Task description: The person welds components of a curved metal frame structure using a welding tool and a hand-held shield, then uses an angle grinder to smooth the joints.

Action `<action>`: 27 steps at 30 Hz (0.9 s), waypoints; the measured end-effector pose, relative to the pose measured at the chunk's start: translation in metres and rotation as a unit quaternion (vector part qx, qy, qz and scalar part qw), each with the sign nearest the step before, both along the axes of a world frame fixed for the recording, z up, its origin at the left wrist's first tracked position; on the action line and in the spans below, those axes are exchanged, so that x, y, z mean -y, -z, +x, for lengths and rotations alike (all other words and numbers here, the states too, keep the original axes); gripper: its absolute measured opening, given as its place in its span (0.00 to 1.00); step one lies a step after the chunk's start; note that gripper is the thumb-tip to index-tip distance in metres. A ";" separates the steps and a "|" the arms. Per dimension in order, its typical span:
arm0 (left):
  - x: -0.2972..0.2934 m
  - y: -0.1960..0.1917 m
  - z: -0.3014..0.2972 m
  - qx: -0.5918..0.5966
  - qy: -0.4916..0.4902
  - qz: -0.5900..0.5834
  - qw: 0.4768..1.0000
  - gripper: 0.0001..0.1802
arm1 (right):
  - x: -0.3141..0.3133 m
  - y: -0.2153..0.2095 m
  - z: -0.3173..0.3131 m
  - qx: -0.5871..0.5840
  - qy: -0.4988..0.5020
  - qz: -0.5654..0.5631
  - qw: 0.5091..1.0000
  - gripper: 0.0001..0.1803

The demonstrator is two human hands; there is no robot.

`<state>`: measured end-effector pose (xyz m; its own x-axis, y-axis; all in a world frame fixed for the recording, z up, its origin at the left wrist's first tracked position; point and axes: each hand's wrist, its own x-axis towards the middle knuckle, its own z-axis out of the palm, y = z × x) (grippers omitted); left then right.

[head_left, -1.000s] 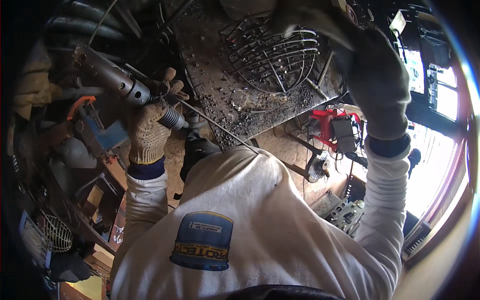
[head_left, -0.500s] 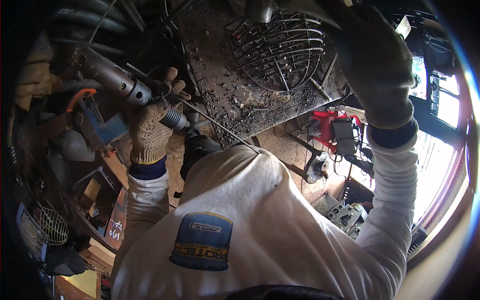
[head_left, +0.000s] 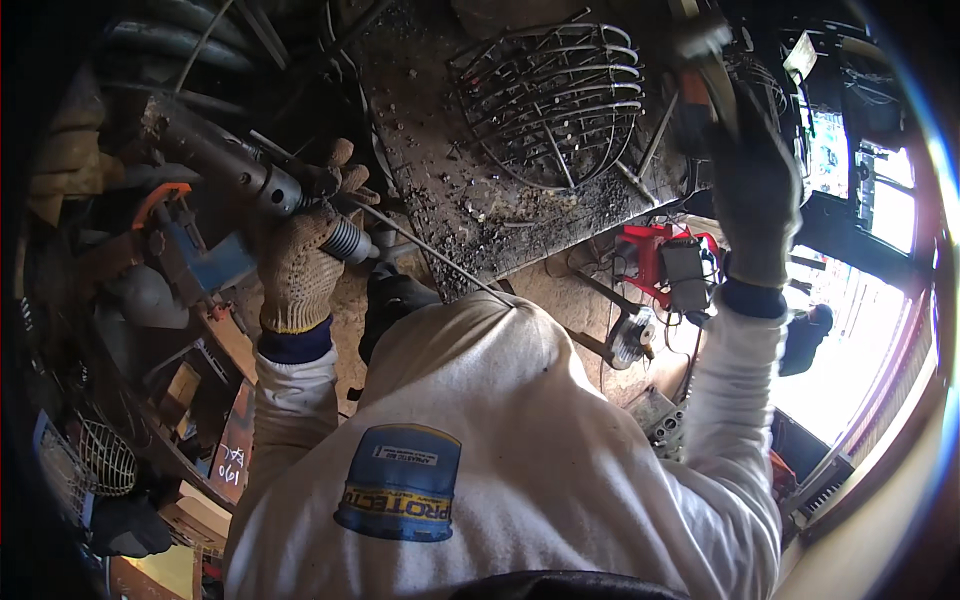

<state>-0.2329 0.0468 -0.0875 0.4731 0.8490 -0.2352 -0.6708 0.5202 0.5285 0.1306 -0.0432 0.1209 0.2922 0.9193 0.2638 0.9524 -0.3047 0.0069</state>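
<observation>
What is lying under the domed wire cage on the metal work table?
Through the bars of the wire cage only the dark table top shows, strewn with slag bits and grit. Its upper right side is hidden behind the right hand, so anything there cannot be seen.

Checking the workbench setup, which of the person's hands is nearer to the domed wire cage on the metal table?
Right. The right hand, in a dark glove, is raised just right of the wire cage. The left hand grips a welding holder farther off to its left.
</observation>
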 end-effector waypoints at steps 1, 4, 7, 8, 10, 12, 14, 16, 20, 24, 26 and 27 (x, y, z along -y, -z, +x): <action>-0.001 0.000 -0.001 -0.040 -0.003 0.041 0.998 0.23 | 0.017 0.013 0.011 -0.078 0.087 0.021 0.993 0.20; -0.010 -0.003 0.002 0.000 0.012 0.062 0.998 0.22 | 0.077 0.068 0.063 -0.289 0.277 0.061 0.914 0.23; -0.010 -0.013 0.000 -0.049 -0.007 0.070 0.996 0.23 | 0.098 0.113 0.101 -0.154 0.316 -0.053 0.935 0.24; -0.011 -0.015 0.001 -0.053 0.000 0.074 0.996 0.23 | 0.100 0.122 0.103 -0.159 0.322 -0.050 0.932 0.24; -0.012 -0.020 0.006 -0.019 0.001 0.052 0.998 0.24 | 0.105 0.139 0.107 -0.089 0.290 -0.054 0.951 0.25; -0.012 -0.024 0.011 -0.022 0.009 0.057 0.998 0.25 | 0.096 0.147 0.102 -0.084 0.298 -0.046 0.950 0.25; -0.011 -0.034 0.019 -0.023 0.016 0.062 0.998 0.26 | 0.092 0.147 0.096 -0.061 0.319 -0.055 0.944 0.27; -0.005 -0.050 0.026 -0.052 0.030 0.097 0.994 0.29 | 0.077 0.122 0.054 0.020 0.237 0.009 0.971 0.29; 0.003 -0.064 0.043 -0.094 0.047 0.088 0.990 0.29 | 0.075 0.094 -0.058 -0.260 -0.037 0.140 0.955 0.28; 0.008 -0.083 0.061 -0.156 0.083 0.176 0.968 0.20 | 0.066 0.066 -0.130 -0.379 -0.052 -0.113 0.917 0.25; 0.002 -0.077 0.058 -0.192 0.121 0.186 0.956 0.14 | 0.067 0.089 -0.129 -0.399 -0.116 -0.107 0.903 0.19; 0.000 -0.075 0.057 -0.208 0.142 0.191 0.949 0.11 | 0.068 0.103 -0.127 -0.399 -0.115 -0.104 0.904 0.19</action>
